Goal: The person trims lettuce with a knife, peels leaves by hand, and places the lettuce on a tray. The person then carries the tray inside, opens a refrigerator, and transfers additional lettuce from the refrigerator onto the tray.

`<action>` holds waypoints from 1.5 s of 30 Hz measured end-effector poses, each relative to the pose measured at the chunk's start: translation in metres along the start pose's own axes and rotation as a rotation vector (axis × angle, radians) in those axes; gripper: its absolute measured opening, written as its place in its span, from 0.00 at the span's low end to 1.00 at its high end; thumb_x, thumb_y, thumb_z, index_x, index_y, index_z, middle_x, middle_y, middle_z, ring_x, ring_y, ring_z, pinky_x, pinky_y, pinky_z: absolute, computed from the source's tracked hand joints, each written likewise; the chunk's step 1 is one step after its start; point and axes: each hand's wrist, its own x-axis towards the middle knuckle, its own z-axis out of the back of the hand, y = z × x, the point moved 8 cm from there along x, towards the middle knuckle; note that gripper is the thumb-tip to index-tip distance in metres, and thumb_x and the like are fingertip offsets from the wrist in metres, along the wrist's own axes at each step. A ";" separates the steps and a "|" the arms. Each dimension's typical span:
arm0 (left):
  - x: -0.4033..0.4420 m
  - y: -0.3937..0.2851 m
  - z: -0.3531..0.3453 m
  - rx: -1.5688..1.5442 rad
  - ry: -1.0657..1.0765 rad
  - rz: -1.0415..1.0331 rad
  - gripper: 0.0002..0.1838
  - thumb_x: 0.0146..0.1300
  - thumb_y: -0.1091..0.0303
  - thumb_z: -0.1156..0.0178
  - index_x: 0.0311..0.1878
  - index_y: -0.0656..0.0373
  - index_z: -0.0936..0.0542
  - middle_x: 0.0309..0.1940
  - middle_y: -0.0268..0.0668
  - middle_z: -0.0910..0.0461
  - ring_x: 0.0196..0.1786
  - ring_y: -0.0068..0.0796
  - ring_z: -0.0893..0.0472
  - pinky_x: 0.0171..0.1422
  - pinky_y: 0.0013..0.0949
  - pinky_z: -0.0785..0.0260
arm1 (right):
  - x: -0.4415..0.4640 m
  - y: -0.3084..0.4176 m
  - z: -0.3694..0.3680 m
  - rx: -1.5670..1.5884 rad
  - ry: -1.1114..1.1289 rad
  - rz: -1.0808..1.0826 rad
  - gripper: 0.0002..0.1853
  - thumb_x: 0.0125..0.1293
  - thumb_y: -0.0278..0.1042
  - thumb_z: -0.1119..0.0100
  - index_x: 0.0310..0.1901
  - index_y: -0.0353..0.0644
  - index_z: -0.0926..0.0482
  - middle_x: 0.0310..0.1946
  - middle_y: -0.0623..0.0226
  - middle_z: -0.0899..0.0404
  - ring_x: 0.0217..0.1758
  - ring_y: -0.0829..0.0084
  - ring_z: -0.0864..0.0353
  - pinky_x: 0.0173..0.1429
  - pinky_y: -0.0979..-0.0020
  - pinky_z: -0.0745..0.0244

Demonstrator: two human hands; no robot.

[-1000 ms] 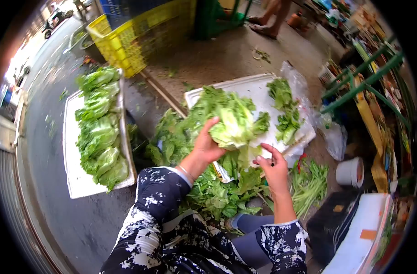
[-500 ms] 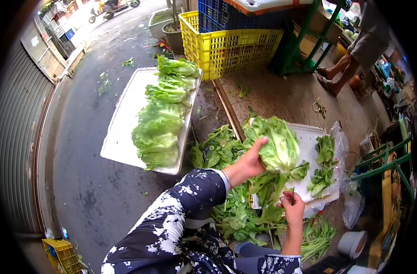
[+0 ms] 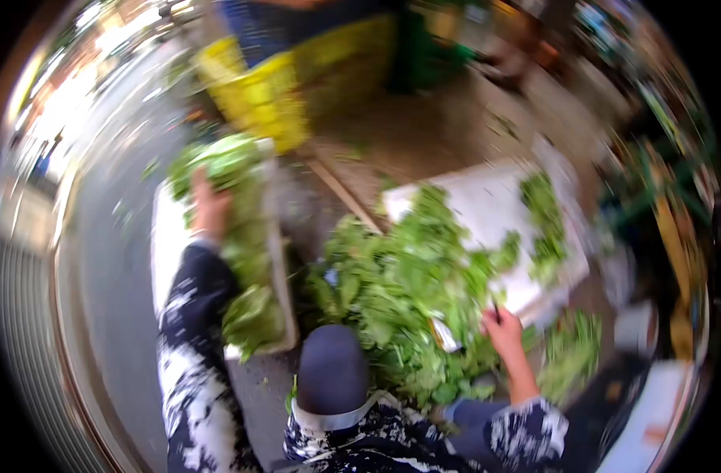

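At my feed's left edge I see a ribbed metal shutter (image 3: 21,292), then a smooth white tray (image 3: 165,244) bearing a row of crinkled lettuce (image 3: 250,229); my left hand (image 3: 209,203) rests against its upper leaves, too blurred for me to tell whether it grips. Above, upper left of centre, stands a latticed yellow plastic crate (image 3: 266,102). Loose, ragged leaves (image 3: 376,299) heap at centre, partly over a flat white board (image 3: 487,197). Right of centre, my right hand (image 3: 505,331) pinches a small dark object (image 3: 497,312), beside thin pale-green stalks (image 3: 569,347)
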 end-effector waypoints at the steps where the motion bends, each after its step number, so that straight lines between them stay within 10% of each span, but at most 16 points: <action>1: -0.015 -0.004 0.013 0.397 -0.162 -0.238 0.35 0.55 0.67 0.40 0.63 0.65 0.44 0.55 0.46 0.33 0.56 0.40 0.31 0.59 0.30 0.39 | -0.002 -0.001 -0.002 0.031 -0.028 -0.042 0.09 0.57 0.26 0.44 0.39 0.33 0.25 0.27 0.71 0.26 0.28 0.80 0.26 0.31 0.76 0.24; 4: -0.002 0.104 -0.011 -0.229 0.387 0.380 0.33 0.53 0.69 0.38 0.61 0.62 0.40 0.54 0.49 0.31 0.52 0.37 0.27 0.55 0.33 0.35 | 0.002 -0.003 0.003 0.051 -0.042 -0.017 0.10 0.55 0.27 0.42 0.38 0.32 0.25 0.26 0.70 0.25 0.22 0.80 0.25 0.28 0.78 0.27; 9: 0.011 0.169 0.001 -0.579 0.120 0.614 0.31 0.55 0.56 0.41 0.61 0.55 0.37 0.54 0.42 0.32 0.54 0.31 0.31 0.50 0.32 0.31 | 0.050 0.014 0.063 0.127 -0.179 -0.044 0.09 0.61 0.30 0.48 0.39 0.34 0.25 0.27 0.65 0.24 0.25 0.78 0.24 0.29 0.78 0.28; 10: -0.009 0.126 0.003 -0.820 -0.057 0.996 0.34 0.53 0.53 0.39 0.61 0.54 0.37 0.55 0.42 0.32 0.55 0.32 0.31 0.50 0.35 0.31 | 0.063 0.018 0.081 0.131 -0.238 -0.020 0.10 0.61 0.32 0.48 0.39 0.35 0.24 0.25 0.66 0.24 0.23 0.79 0.25 0.27 0.79 0.29; 16: -0.044 -0.128 -0.004 -0.333 0.033 0.396 0.33 0.49 0.61 0.41 0.59 0.65 0.36 0.59 0.47 0.37 0.59 0.42 0.36 0.62 0.44 0.44 | 0.168 -0.009 0.152 0.143 -0.469 -0.123 0.10 0.62 0.35 0.52 0.41 0.41 0.25 0.27 0.70 0.24 0.24 0.80 0.26 0.22 0.78 0.37; 20: -0.123 -0.285 -0.058 -1.005 0.257 0.567 0.24 0.50 0.76 0.47 0.54 0.61 0.32 0.55 0.43 0.34 0.57 0.39 0.33 0.61 0.36 0.41 | 0.232 -0.026 0.170 0.360 -0.641 -0.117 0.11 0.59 0.34 0.53 0.42 0.44 0.27 0.28 0.73 0.24 0.24 0.81 0.26 0.18 0.78 0.44; 26: -0.225 -0.301 -0.198 -1.018 0.826 0.948 0.21 0.54 0.76 0.44 0.52 0.63 0.32 0.47 0.36 0.30 0.50 0.28 0.30 0.53 0.27 0.36 | 0.325 -0.065 0.210 0.065 -0.809 -0.017 0.14 0.58 0.36 0.51 0.47 0.48 0.28 0.28 0.69 0.26 0.20 0.75 0.30 0.17 0.72 0.39; 28: -0.226 -0.313 -0.209 -0.964 0.975 0.708 0.21 0.54 0.74 0.40 0.52 0.64 0.32 0.47 0.37 0.29 0.52 0.27 0.31 0.52 0.28 0.35 | 0.341 -0.062 0.209 0.043 -0.751 0.036 0.17 0.57 0.40 0.47 0.49 0.49 0.28 0.29 0.68 0.26 0.19 0.73 0.31 0.18 0.70 0.38; 35: -0.224 -0.322 -0.228 -0.797 1.090 0.606 0.20 0.55 0.73 0.41 0.52 0.64 0.32 0.47 0.39 0.28 0.52 0.27 0.30 0.54 0.28 0.37 | 0.337 -0.036 0.196 0.013 -0.821 -0.046 0.31 0.43 0.39 0.32 0.51 0.44 0.30 0.40 0.62 0.23 0.39 0.68 0.25 0.31 0.65 0.31; 45: -0.210 -0.314 -0.228 -0.951 1.017 0.812 0.16 0.55 0.74 0.42 0.48 0.63 0.29 0.41 0.36 0.26 0.44 0.27 0.25 0.46 0.28 0.33 | 0.274 0.027 0.137 0.143 -0.771 0.083 0.18 0.42 0.31 0.32 0.36 0.40 0.27 0.31 0.63 0.22 0.32 0.70 0.25 0.36 0.70 0.31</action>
